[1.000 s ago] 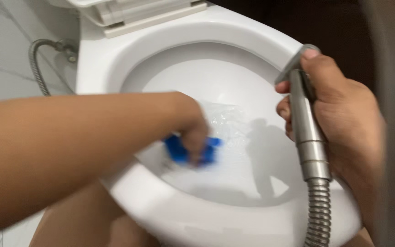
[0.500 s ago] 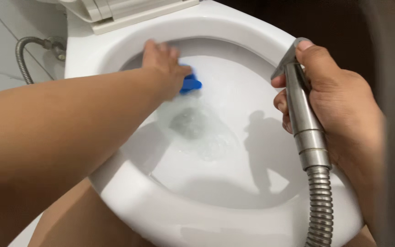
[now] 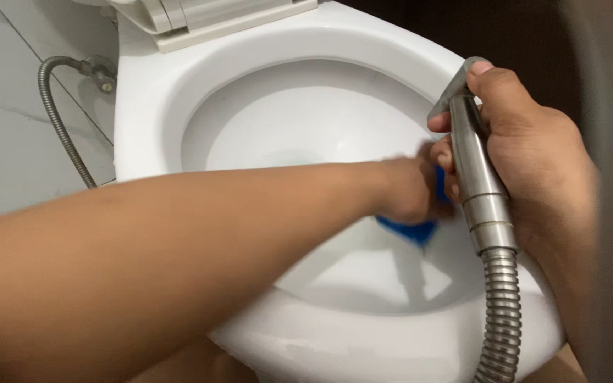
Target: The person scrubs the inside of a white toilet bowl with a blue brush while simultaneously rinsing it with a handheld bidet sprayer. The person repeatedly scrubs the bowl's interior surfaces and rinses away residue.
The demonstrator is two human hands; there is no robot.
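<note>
**Over a white toilet bowl — two hands at work**

Inside the toilet bowl (image 3: 285,120), the left hand (image 3: 409,191) is clenched around a blue scrubber (image 3: 409,230), pressed to the right inner wall; its blue edge shows below the fingers. Just beside it, the right hand (image 3: 526,156) grasps a metal spray nozzle (image 3: 480,184) — its ribbed hose (image 3: 501,312) hangs down.
</note>
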